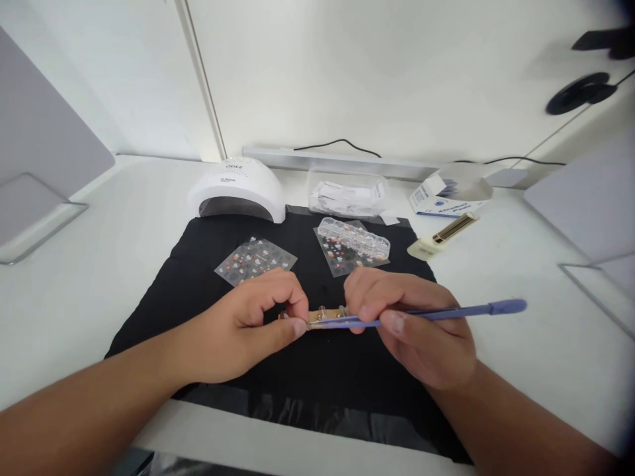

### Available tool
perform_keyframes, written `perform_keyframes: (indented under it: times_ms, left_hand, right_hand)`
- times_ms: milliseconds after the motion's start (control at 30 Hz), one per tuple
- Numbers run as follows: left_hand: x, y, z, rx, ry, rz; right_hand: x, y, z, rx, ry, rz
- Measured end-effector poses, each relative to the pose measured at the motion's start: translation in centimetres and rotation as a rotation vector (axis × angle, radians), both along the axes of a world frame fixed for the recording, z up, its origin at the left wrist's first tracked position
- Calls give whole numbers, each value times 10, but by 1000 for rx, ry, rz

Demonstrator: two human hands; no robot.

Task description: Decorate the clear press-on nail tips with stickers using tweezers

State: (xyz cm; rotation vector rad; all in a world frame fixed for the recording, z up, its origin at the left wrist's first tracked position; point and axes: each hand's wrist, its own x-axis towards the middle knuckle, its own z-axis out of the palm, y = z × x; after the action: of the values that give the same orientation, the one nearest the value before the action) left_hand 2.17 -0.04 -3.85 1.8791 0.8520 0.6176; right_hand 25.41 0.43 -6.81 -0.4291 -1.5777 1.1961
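A small tan strip [325,317], apparently a holder carrying small rounded pieces on top, is held just above the middle of the black mat [198,291], nearer its front edge than its back. It is pinched at its left end between thumb and forefinger of the left hand [248,324], the other fingers curled in, presumably so that the strip is kept steady and level. A blue thin-handled tool [446,312] is gripped pen-fashion in the right hand [411,324], fingers closed around it, its tip laid along the strip; the handle points toward the mat's right edge. Two sticker sheets [255,259] and a clear bead box [353,239] are placed toward the mat's back edge, seemingly within easy reach. A white nail lamp [237,190] is set at the back left corner
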Motion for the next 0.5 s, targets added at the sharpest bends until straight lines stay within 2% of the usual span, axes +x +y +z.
perform_keyframes:
  times_ms: [200, 500]
  left_hand:
    - [0, 0, -2, -148, -101, 65]
    - [-3, 4, -13, -362, -368, 124]
  right_hand:
    - [-1, 1, 2, -58, 57, -2]
    - [-2, 2, 2, -101, 106, -63]
